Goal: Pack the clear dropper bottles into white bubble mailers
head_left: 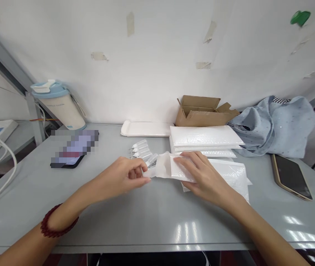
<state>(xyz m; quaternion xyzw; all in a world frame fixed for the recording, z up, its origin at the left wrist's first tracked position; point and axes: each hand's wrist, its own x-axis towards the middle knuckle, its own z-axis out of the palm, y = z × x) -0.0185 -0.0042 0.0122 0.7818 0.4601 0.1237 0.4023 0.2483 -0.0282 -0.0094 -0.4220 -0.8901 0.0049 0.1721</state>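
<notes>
White padded envelope [176, 170] lay crosswise over desk [118, 218], between hands. Right hand [203, 175] clamped body; left hand [125, 175] pinched left end of flap [163, 166]. Clear tubes [142, 149] lay just beyond left hand, farther from right.

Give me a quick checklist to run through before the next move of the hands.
1. Right hand holding the white envelope: ok.
2. Left hand at the envelope's flap: ok.
3. Inside of that envelope checked: cannot tell, it is hidden.
4. Table free under the right hand: not ok, another envelope lies there.
5. Clear tubes lying on the table: ok.
6. Cup away from both hands: ok.
</notes>
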